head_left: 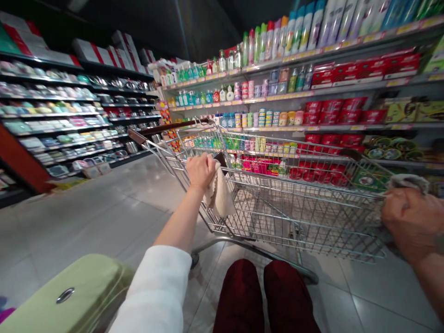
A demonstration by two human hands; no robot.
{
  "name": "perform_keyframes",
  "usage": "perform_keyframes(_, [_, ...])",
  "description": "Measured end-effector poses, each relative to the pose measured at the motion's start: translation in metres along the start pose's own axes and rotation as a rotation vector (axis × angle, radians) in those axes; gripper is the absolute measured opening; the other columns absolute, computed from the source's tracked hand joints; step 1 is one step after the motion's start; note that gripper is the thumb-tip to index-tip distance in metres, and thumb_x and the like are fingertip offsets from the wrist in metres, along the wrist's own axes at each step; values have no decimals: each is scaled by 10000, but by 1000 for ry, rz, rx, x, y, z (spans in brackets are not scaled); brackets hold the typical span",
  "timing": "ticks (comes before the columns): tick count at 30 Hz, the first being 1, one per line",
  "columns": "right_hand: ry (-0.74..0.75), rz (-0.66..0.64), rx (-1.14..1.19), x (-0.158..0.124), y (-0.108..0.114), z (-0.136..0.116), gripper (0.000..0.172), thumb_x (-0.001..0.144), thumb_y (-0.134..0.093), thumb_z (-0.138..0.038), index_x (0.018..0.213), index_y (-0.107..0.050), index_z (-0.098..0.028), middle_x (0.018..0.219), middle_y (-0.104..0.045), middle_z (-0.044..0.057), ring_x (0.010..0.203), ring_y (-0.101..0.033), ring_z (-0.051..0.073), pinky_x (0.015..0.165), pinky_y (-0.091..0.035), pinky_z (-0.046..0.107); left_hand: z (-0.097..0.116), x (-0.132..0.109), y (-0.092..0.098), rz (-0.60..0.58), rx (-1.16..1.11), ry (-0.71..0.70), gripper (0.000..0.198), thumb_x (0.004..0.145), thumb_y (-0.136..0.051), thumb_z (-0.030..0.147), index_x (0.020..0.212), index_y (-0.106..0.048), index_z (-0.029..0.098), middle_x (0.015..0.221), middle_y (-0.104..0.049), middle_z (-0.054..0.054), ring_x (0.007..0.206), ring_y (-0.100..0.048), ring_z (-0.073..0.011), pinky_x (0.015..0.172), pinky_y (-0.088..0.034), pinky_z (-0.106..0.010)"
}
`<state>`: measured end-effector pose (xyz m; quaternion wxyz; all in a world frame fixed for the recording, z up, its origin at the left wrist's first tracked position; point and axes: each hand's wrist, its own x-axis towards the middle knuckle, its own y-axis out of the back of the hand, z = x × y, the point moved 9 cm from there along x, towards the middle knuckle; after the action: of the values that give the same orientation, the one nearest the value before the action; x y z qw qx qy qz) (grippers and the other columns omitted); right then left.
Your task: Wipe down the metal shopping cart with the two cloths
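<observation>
My left hand, below a white sleeve, is closed on a cream cloth at the near top rail of a metal shopping cart. The cloth hangs down over the wire side, near the handle end. At the cart's far right end, my right hand is a blurred fist around a whitish cloth, against the wire corner. Parts of that cloth and the rail there are hidden behind the fingers. The cart's brown handle bar is at the left.
Shelves with bottles, cans and red boxes stand behind the cart. More shelves with bowls and pots line the left. A pale green lidded bin or stool sits near my left side. My knees face the cart's lower frame.
</observation>
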<state>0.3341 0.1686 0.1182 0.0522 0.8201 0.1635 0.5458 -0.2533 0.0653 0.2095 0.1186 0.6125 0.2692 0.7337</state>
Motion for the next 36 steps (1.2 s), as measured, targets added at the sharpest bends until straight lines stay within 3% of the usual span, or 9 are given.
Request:
perform_keyframes(4, [94, -142, -69, -9, 8, -54, 190, 716, -476, -346, 551, -448, -255, 503, -403, 79, 547, -297, 190, 664, -189, 412, 91, -24, -2, 47, -122, -90, 366, 980, -356, 314, 731, -601, 207, 667, -656, -62, 712, -596, -212, 781, -305, -372])
perform_keyframes(8, [293, -198, -97, -37, 23, -160, 270, 857, -430, -346, 746, -625, -196, 650, -579, 98, 637, -432, 203, 710, -258, 372, 173, -44, 0, 85, -236, -139, 341, 971, -404, 308, 706, -599, 215, 628, -649, -46, 687, -595, -199, 752, -290, -376])
perform_keyframes(11, [399, -215, -3, -61, 28, -239, 347, 960, -380, -346, 825, -659, -190, 716, -633, 74, 689, -484, 196, 740, -266, 351, 202, -51, 2, 85, -279, -150, 319, 968, -431, 318, 722, -606, 214, 633, -658, -53, 687, -604, -204, 736, -286, -376])
perform_keyframes(14, [377, -185, 67, -69, 30, -270, 345, 965, -389, -329, 812, -665, -190, 702, -630, 68, 701, -490, 197, 749, -266, 345, 208, -52, 3, 91, -286, -175, 322, 980, -426, 334, 741, -606, 217, 632, -660, -44, 666, -606, -198, 726, -285, -372])
perform_keyframes(21, [500, -234, 106, -70, 18, -260, 361, 961, -406, -378, 847, -687, -183, 672, -599, 71, 668, -445, 191, 727, -244, 338, 207, -52, -1, 105, -268, -263, 312, 983, -433, 339, 735, -582, 221, 620, -661, -19, 658, -619, -176, 715, -292, -357])
perform_keyframes(28, [522, -254, 81, -67, 16, -245, 356, 949, -419, -372, 879, -712, -183, 686, -593, 71, 682, -450, 190, 718, -261, 338, 201, -50, -5, 76, -294, -371, 344, 1005, -373, 354, 781, -594, 216, 620, -649, -27, 666, -623, -179, 690, -282, -351])
perform_keyframes(31, [488, -258, 32, -58, 16, -218, 349, 936, -421, -368, 872, -710, -183, 684, -592, 68, 685, -466, 193, 725, -275, 337, 193, -46, -8, 27, -281, -368, 348, 1002, -368, 356, 781, -597, 215, 641, -660, -43, 685, -622, -185, 690, -282, -353])
perform_keyframes(36, [379, -305, -52, -35, 12, -141, 332, 905, -424, -359, 856, -693, -171, 677, -593, 100, 673, -465, 206, 712, -276, 346, 187, -43, -9, -6, -248, -375, 372, 1004, -354, 388, 779, -597, 218, 642, -657, -42, 679, -600, -180, 687, -283, -344])
